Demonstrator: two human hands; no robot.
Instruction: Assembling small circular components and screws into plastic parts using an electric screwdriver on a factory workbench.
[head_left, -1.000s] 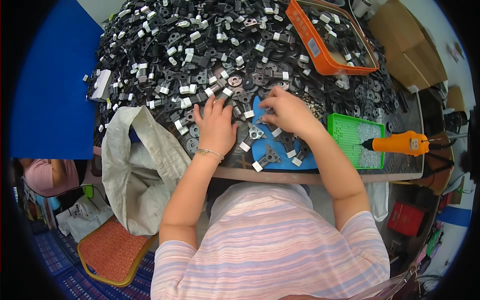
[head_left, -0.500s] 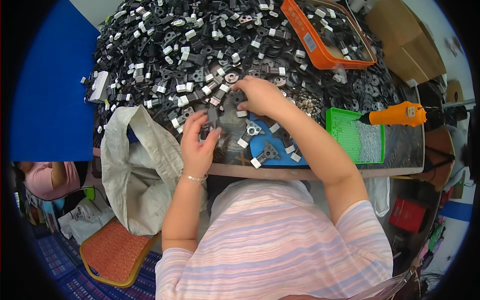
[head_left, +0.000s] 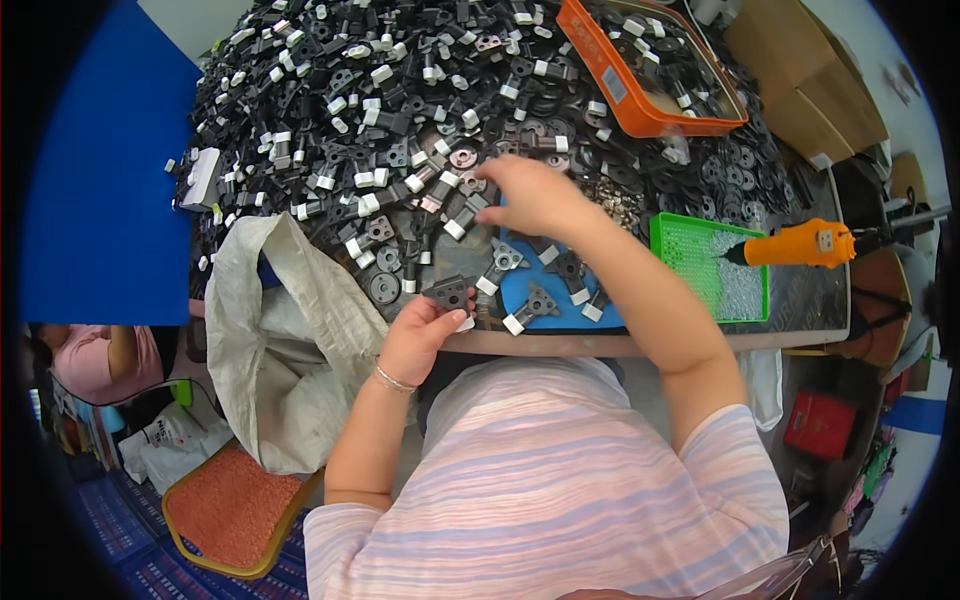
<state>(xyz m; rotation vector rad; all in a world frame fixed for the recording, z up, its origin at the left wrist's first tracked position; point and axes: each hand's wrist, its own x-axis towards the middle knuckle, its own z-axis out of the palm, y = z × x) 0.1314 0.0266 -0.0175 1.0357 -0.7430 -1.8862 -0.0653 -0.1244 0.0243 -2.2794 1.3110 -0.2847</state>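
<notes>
Just to the left of your right hand (head_left: 532, 197) lay a white-ended dark part (head_left: 466, 214), at the front of the heap (head_left: 330, 110) and set back from the near edge of the table (head_left: 800, 303). Its long axis ran slantwise: the white end pointed toward the near-left corner, the dark end toward your thumb and index finger. Of your 2 hands, the right was the nearer to it. Those 2 fingertips stood moderately parted, the gap facing the part; whether either touched it, you could not have told from this view.

Your left hand (head_left: 424, 326) was down by the table's near edge, pinching a dark triangular part (head_left: 449, 291), thumb near its white tab, the flat plate angled toward the far edge. To its right, a blue mat (head_left: 580, 324) carried similar parts along the near edge.
</notes>
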